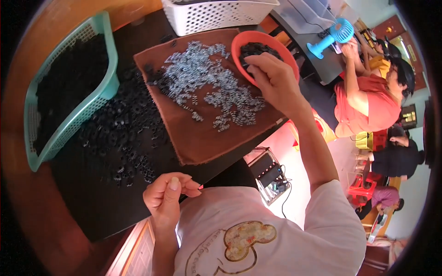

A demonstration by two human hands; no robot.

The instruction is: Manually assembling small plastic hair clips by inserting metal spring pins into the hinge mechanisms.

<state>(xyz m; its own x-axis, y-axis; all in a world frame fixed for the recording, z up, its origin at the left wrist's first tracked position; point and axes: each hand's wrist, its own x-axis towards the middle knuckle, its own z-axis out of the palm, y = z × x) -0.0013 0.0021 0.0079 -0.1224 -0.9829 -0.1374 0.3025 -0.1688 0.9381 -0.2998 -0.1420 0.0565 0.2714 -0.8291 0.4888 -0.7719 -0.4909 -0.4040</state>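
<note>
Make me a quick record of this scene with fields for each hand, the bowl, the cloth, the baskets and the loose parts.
Left hand: fingers curled, near the table edge; grip unclear
Right hand: over the red bowl; grip unclear
Red bowl: holds dark pieces
Brown cloth: silvery pieces spread on it
Green basket: at left, heaped with black material
White basket: beyond the cloth
Loose black parts: between green basket and cloth
</note>
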